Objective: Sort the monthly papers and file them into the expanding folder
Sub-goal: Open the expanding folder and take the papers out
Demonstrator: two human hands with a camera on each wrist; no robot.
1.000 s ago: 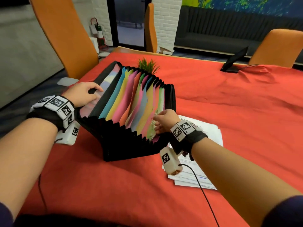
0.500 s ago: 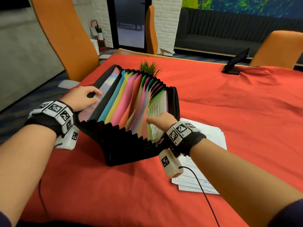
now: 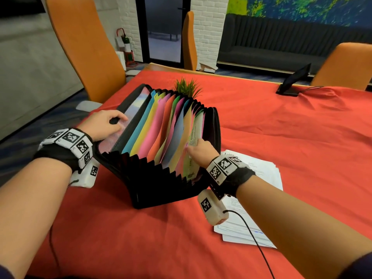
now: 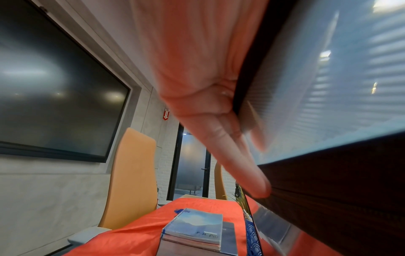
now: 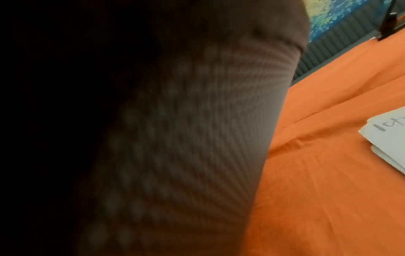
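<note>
Your expanding folder (image 3: 161, 150) stood fanned open on the table (image 3: 281, 148) between your hands, its pockets running away from you; your left hand (image 3: 104, 123) gripped the far-left flap while your right hand (image 3: 198, 151) pinched a printed sheet (image 3: 196, 129) in the rightmost pockets, so the right was nearer the filing slot. The remaining papers (image 3: 261, 174) lay just right of that wrist. The left wrist view showed fingers (image 4: 230, 147) flat under the flap; the right wrist view showed only dark folder wall, and I judged the grip from the head view.
</note>
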